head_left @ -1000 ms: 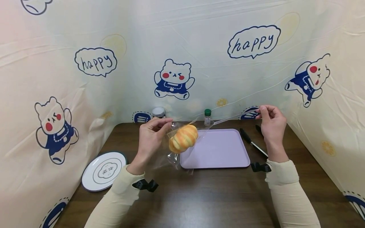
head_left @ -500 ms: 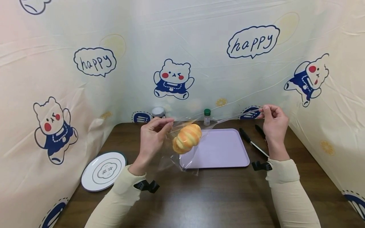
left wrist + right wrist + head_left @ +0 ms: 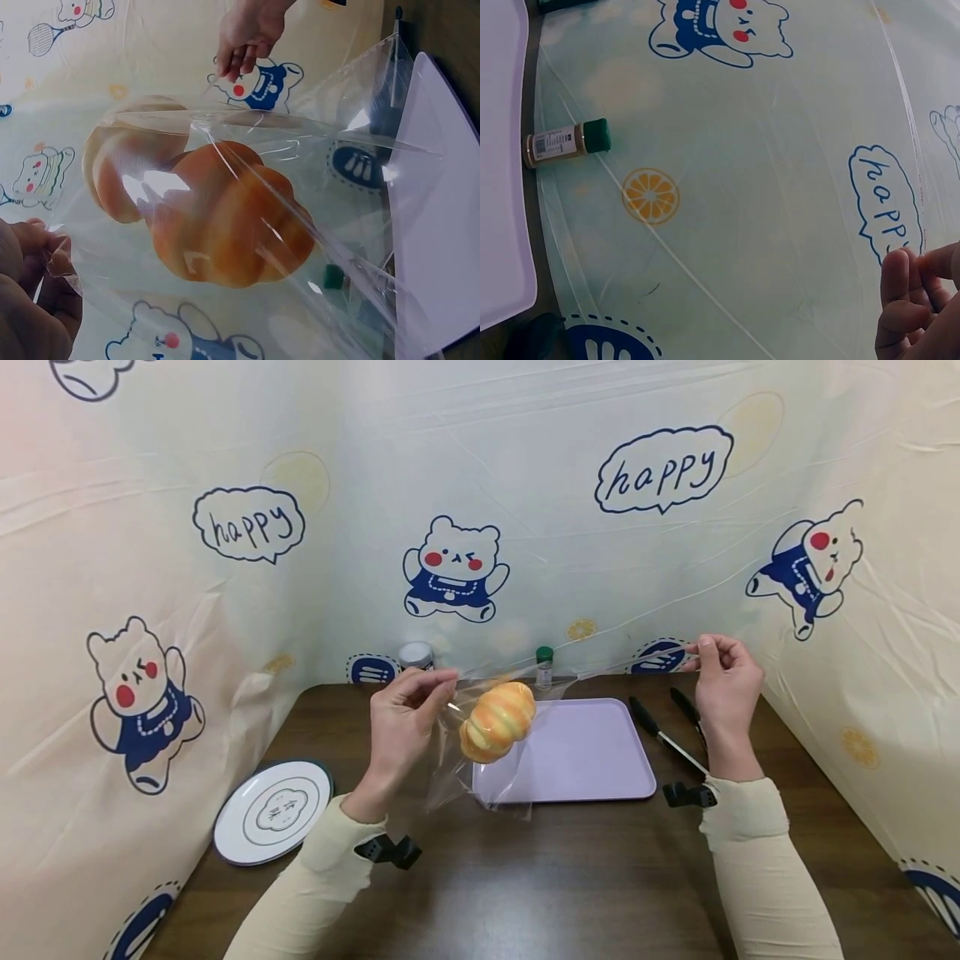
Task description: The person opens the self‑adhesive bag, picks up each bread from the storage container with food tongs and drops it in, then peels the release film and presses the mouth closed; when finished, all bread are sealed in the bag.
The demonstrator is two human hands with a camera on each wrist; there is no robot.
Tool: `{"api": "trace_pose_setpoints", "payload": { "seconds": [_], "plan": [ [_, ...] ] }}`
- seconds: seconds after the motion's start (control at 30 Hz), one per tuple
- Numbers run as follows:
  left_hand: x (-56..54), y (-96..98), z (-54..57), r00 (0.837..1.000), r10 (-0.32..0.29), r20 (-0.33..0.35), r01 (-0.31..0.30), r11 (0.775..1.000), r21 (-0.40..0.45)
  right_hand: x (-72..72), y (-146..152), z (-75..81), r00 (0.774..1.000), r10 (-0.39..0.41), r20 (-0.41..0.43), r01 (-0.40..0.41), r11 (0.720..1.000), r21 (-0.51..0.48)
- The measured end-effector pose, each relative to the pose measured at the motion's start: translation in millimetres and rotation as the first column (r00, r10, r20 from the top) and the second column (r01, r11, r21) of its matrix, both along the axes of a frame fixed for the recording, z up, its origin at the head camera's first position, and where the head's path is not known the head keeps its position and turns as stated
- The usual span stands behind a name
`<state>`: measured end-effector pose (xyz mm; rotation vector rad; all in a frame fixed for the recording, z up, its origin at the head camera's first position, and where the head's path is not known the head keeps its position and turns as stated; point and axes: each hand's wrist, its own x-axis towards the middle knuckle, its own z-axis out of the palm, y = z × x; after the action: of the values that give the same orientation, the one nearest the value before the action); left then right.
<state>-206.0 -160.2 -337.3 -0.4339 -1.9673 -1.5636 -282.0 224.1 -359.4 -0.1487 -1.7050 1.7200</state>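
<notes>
Between the hands hangs a clear plastic bag (image 3: 510,793), with a croissant-shaped bread roll (image 3: 498,722), yellow and orange, inside it. My left hand (image 3: 401,718) pinches the bag's upper left edge between thumb and fingers; the left wrist view also shows this hand (image 3: 37,289) on the crinkled film. Out to the right and higher, my right hand (image 3: 726,697) pinches the end of a thin clear strip (image 3: 626,662) that runs taut from the bag's upper right. In the right wrist view, its fingertips (image 3: 900,270) meet the thumb.
A lilac tray (image 3: 592,760) lies behind the bag, with a green-capped jar (image 3: 543,668) and a grey-lidded jar (image 3: 415,656) at the back. Two black-handled utensils (image 3: 647,720) lie right of the tray. On the left sits a white plate (image 3: 240,827).
My right hand has drawn slightly right with the strip. The bag and bread roll have swung right and a little upward, while my left hand has barely shifted.
</notes>
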Motion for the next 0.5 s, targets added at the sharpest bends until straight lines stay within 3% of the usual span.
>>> {"api": "trace_pose_setpoints", "payload": {
  "seconds": [0.27,0.37,0.5],
  "plan": [
    [-2.5,-0.5,0.6,0.999,0.033,-0.026,-0.032,0.999,0.029,1.7,10.2,0.2,0.999,0.012,-0.040,-0.017,0.991,-0.135],
    [-4.2,-2.6,1.4,0.999,0.038,-0.035,-0.037,0.998,0.052,3.7,15.2,1.9,0.999,0.039,0.004,-0.039,0.993,-0.115],
    [-5.2,-5.3,2.8,0.998,0.068,-0.018,-0.066,0.995,0.073,6.0,24.4,4.0,0.984,0.144,0.103,-0.131,0.983,-0.131]
  ]
}}
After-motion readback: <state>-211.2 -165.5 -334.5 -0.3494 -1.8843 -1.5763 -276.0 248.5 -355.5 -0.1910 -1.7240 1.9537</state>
